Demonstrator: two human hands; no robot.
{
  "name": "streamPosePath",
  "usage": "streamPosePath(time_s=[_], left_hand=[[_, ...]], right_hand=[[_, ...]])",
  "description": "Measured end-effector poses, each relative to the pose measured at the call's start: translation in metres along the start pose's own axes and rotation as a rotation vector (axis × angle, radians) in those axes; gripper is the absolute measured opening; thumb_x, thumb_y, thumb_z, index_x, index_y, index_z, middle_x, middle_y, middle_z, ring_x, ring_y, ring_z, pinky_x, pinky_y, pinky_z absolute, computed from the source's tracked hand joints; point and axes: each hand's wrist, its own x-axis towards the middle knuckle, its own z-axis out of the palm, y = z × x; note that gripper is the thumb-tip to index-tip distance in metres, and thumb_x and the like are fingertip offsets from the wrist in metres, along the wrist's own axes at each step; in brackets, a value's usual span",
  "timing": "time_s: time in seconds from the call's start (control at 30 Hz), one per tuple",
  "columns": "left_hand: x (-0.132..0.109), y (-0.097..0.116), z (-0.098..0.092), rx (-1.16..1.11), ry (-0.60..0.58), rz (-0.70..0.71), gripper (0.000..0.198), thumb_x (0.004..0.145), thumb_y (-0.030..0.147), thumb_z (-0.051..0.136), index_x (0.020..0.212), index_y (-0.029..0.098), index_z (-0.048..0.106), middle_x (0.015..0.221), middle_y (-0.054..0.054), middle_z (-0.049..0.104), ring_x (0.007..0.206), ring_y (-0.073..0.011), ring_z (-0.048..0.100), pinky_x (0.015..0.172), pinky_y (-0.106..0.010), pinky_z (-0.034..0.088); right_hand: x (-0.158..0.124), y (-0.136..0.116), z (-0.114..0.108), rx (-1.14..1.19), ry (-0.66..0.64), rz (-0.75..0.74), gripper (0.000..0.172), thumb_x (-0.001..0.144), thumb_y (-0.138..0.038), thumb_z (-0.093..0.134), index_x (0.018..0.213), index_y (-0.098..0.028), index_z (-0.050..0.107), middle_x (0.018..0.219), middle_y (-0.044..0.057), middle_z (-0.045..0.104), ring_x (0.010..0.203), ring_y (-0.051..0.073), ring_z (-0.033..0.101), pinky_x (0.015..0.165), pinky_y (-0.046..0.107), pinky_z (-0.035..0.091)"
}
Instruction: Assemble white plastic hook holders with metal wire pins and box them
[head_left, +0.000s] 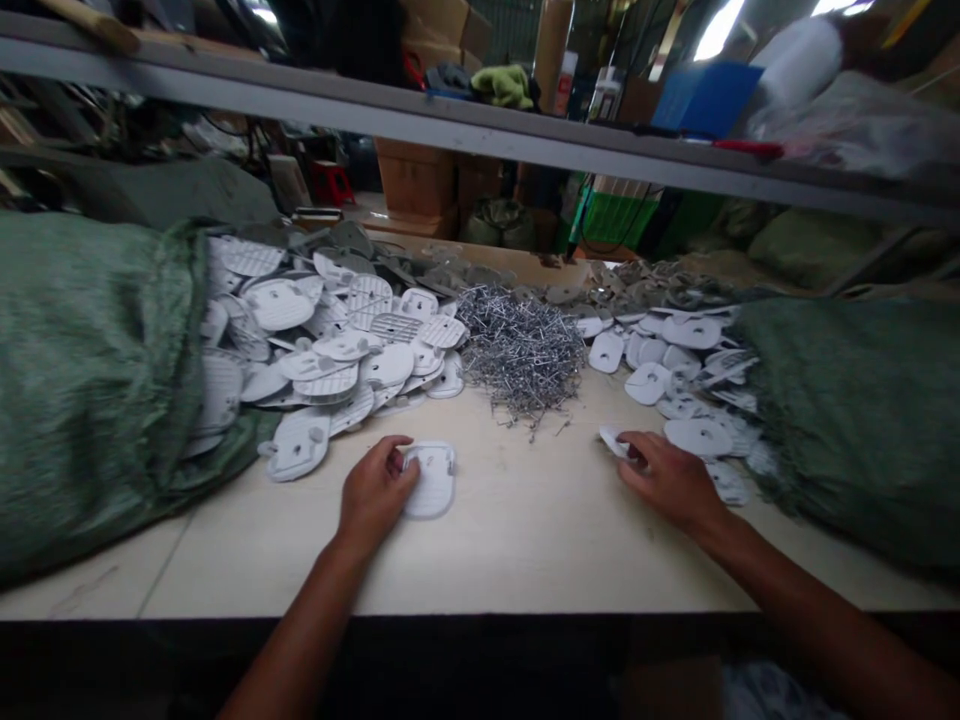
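Observation:
My left hand point(379, 488) grips the left edge of a white plastic plate with rounded corners point(433, 485), thumb on top, just above or on the table. In my right hand point(664, 475) a smaller white plastic piece point(613, 441) is pinched between thumb and fingers, tilted. Between and beyond the hands lies a heap of thin metal pins point(521, 345), some scattered at its near edge. A pile of white ribbed plates point(386, 365) spreads behind my left hand. Smaller white pieces with holes point(697, 437) are piled behind my right hand.
Green woven sacks flank the piles, one on the left point(97, 390) and one on the right point(862, 430). A metal shelf point(450, 125) crosses above the far side of the pale table point(510, 560). It carries a blue bin point(705, 97) and a green cloth point(501, 86).

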Motion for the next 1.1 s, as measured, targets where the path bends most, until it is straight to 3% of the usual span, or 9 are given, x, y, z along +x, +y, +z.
streamPosePath(time_s=[0.13, 0.23, 0.33, 0.43, 0.53, 0.7, 0.87, 0.97, 1.1], left_hand=[[0.002, 0.003, -0.009, 0.065, -0.044, 0.012, 0.046, 0.091, 0.047, 0.067, 0.130, 0.024, 0.067, 0.086, -0.001, 0.067, 0.076, -0.0223, 0.065, 0.069, -0.033, 0.045], [0.000, 0.006, -0.019, 0.127, -0.089, -0.002, 0.048, 0.091, 0.051, 0.070, 0.132, 0.025, 0.066, 0.087, -0.001, 0.068, 0.074, -0.0222, 0.065, 0.066, -0.033, 0.042], [-0.004, 0.011, -0.023, 0.193, -0.110, -0.039, 0.043, 0.088, 0.053, 0.075, 0.117, 0.023, 0.068, 0.085, -0.003, 0.069, 0.073, -0.0229, 0.064, 0.065, -0.033, 0.039], [-0.005, 0.016, -0.019, 0.242, -0.085, -0.061, 0.028, 0.085, 0.046, 0.078, 0.093, 0.022, 0.065, 0.083, -0.005, 0.069, 0.073, -0.0225, 0.061, 0.065, -0.033, 0.036], [-0.001, 0.015, -0.016, 0.313, -0.110, -0.005, 0.022, 0.086, 0.035, 0.075, 0.074, 0.023, 0.061, 0.072, -0.004, 0.064, 0.070, -0.0218, 0.055, 0.065, -0.034, 0.031], [-0.001, 0.010, -0.017, 0.161, -0.085, 0.034, 0.022, 0.079, 0.025, 0.074, 0.068, 0.023, 0.055, 0.064, 0.000, 0.054, 0.063, -0.0176, 0.047, 0.062, -0.033, 0.029], [-0.019, 0.021, 0.004, -0.431, 0.002, -0.151, 0.025, 0.073, 0.021, 0.072, 0.083, 0.024, 0.050, 0.067, 0.004, 0.056, 0.059, -0.0148, 0.051, 0.056, -0.027, 0.035], [-0.036, 0.033, 0.021, -0.740, -0.057, -0.280, 0.041, 0.070, 0.024, 0.078, 0.102, 0.025, 0.052, 0.077, 0.002, 0.067, 0.062, -0.0167, 0.062, 0.056, -0.026, 0.042], [-0.057, 0.048, 0.032, -0.991, -0.058, -0.337, 0.058, 0.067, 0.026, 0.086, 0.118, 0.020, 0.060, 0.099, -0.006, 0.079, 0.082, -0.0224, 0.073, 0.070, -0.032, 0.055]], right_hand=[[-0.007, -0.001, -0.016, 0.219, -0.139, 0.010, 0.052, 0.094, -0.045, 0.071, 0.141, -0.024, 0.069, 0.103, 0.006, 0.078, 0.089, 0.025, 0.075, 0.079, 0.037, 0.057], [0.001, 0.016, -0.025, 0.200, -0.215, -0.027, 0.076, 0.089, -0.053, 0.078, 0.157, -0.025, 0.059, 0.134, 0.012, 0.074, 0.113, 0.032, 0.074, 0.097, 0.046, 0.059], [0.010, 0.036, -0.019, 0.179, -0.341, -0.159, 0.102, 0.081, -0.058, 0.085, 0.168, -0.025, 0.045, 0.165, 0.016, 0.054, 0.142, 0.040, 0.060, 0.117, 0.056, 0.050], [0.018, 0.046, -0.002, 0.218, -0.446, -0.218, 0.104, 0.077, -0.056, 0.088, 0.167, -0.021, 0.047, 0.167, 0.018, 0.051, 0.148, 0.045, 0.054, 0.124, 0.062, 0.043], [0.020, 0.037, 0.011, 0.323, -0.459, -0.141, 0.095, 0.077, -0.053, 0.091, 0.161, -0.026, 0.056, 0.159, 0.017, 0.060, 0.141, 0.046, 0.060, 0.121, 0.063, 0.046], [0.006, -0.028, 0.013, 0.915, -0.510, 0.072, 0.088, 0.071, -0.053, 0.099, 0.148, -0.028, 0.064, 0.129, 0.012, 0.077, 0.117, 0.038, 0.073, 0.104, 0.058, 0.061], [-0.010, -0.115, 0.022, 1.458, -0.578, 0.267, 0.077, 0.078, -0.050, 0.095, 0.144, -0.026, 0.063, 0.128, 0.012, 0.077, 0.113, 0.032, 0.076, 0.102, 0.051, 0.063], [-0.012, -0.153, 0.034, 1.571, -0.597, 0.322, 0.073, 0.079, -0.051, 0.095, 0.141, -0.027, 0.064, 0.132, 0.012, 0.076, 0.114, 0.031, 0.076, 0.103, 0.050, 0.063], [-0.014, -0.181, 0.046, 1.596, -0.537, 0.314, 0.073, 0.081, -0.056, 0.091, 0.142, -0.028, 0.063, 0.131, 0.011, 0.076, 0.113, 0.031, 0.076, 0.100, 0.049, 0.064]])
